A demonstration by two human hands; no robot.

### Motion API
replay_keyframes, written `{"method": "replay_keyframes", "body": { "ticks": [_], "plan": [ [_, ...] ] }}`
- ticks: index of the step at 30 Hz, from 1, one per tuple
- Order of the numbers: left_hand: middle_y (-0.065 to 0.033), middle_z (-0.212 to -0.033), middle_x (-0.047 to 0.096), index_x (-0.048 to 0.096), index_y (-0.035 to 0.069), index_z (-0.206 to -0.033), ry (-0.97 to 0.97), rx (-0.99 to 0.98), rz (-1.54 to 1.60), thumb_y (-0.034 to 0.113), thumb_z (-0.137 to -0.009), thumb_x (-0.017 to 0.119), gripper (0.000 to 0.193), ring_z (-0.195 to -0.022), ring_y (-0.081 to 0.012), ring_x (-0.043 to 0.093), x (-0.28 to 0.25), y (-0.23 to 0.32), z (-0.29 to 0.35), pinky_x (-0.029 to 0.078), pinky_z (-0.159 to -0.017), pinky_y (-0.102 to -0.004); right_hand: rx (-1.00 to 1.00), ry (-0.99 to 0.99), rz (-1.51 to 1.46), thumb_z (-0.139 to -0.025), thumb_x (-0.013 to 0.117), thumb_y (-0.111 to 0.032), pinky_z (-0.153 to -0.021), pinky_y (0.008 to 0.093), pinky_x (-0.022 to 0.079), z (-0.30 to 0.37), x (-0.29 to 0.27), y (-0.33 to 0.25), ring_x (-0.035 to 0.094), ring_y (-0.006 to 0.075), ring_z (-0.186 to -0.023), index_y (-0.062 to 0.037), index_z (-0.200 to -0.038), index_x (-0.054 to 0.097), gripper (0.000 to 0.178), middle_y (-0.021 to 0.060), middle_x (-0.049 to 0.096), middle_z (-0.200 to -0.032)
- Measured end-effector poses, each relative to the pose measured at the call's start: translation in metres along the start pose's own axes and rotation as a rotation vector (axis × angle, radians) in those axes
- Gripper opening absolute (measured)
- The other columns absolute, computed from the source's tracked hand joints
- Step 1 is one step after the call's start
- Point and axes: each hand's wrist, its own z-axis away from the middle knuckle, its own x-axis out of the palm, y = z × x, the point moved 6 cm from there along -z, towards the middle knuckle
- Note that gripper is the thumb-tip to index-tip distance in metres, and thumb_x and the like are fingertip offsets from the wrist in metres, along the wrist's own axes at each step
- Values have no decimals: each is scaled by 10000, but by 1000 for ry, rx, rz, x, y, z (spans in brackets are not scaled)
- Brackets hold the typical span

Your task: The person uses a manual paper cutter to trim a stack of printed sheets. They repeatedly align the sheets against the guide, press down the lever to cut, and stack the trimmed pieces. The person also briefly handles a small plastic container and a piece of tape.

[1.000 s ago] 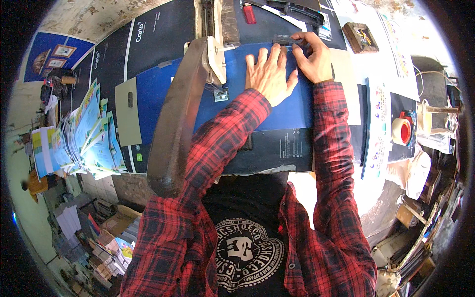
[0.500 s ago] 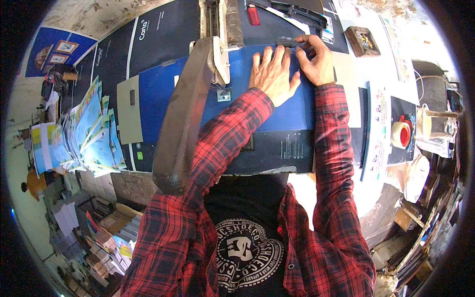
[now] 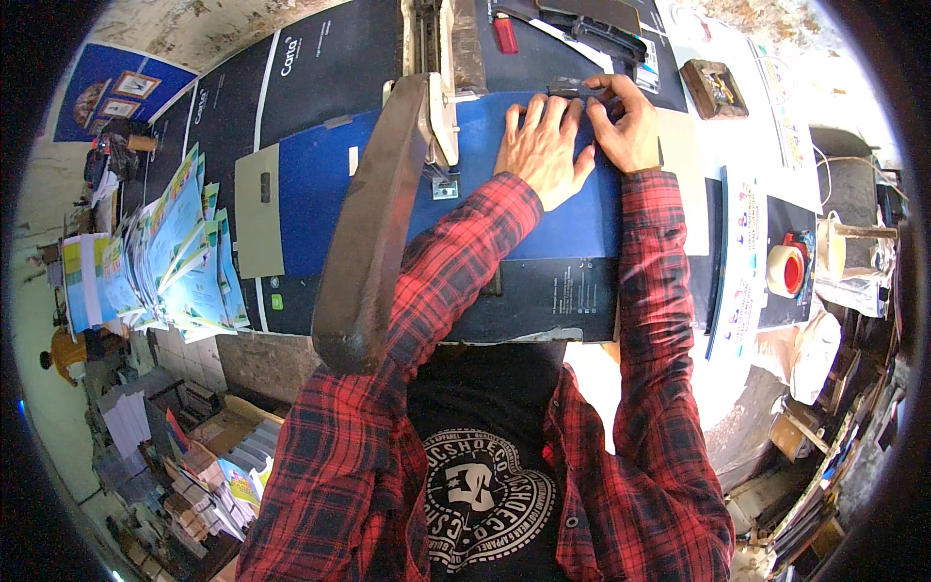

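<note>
A blue sheet (image 3: 572,228) lies on the dark-covered table, and my left hand (image 3: 545,155) rests flat on it with the fingers stretched out. Close to its right, my right hand (image 3: 628,126) is bent at the sheet's far edge. Its thumb and index finger close on the right end of a small black strip (image 3: 564,87); the exact contact is partly hidden by the fingers. Left of my hands stands a cream metal press (image 3: 441,126) with a long brown lever (image 3: 369,233) that reaches toward me over my left forearm. A small metal plate (image 3: 444,187) sits beneath the press head.
Fanned printed sheets (image 3: 184,262) are heaped at the left table edge. A red lighter-like object (image 3: 505,35) and a black stapler-like tool (image 3: 606,39) lie at the back. A small wooden box (image 3: 713,87), printed strips (image 3: 739,262) and tape rolls (image 3: 787,267) are on the right.
The whole view has shifted slightly, so the scene sits a little further right and lower. My hands keep nearly the same pose on the sheet and at the black strip.
</note>
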Motion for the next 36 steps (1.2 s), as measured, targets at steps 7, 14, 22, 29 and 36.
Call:
{"method": "replay_keyframes", "body": {
  "ticks": [7,14,22,29,36],
  "plan": [
    [-119,-1163,510,536,62,-1285,33,-25,-47,411,-810,668,604,-1153,-291,463,0,4,-2,343,-962,-485,-8,2,20,-777,637,-117,-755,367,529,0,-1,-1,661,279,-803,-25,-1005,680,250,141,674,-932],
    [-121,-1213,501,526,62,-1326,-3,-52,-21,438,-831,633,630,-1203,-292,439,3,2,-1,313,-1023,-508,-2,6,-5,-778,633,-120,-761,368,528,0,0,0,661,281,-811,-25,-1006,681,252,142,674,-933],
    [-146,-1315,471,527,41,-1313,34,-68,-11,459,-838,620,640,-1247,-318,415,3,2,0,293,-1047,-530,-14,10,8,-787,640,-116,-771,372,531,0,0,-2,665,283,-819,-24,-1010,682,245,145,676,-939],
    [-149,-1264,502,532,-14,-1265,37,-165,-35,446,-808,640,657,-1204,-300,439,-4,0,2,311,-997,-535,19,6,10,-777,644,-88,-747,364,530,1,-1,0,662,276,-804,-23,-1011,681,245,143,674,-934],
    [-138,-1265,506,564,-12,-1245,41,-97,-111,439,-826,621,619,-1195,-286,445,-2,3,3,313,-970,-534,12,4,-4,-779,640,-77,-720,354,526,0,0,-2,656,253,-786,-28,-1013,684,243,131,672,-927]
  ]
}}
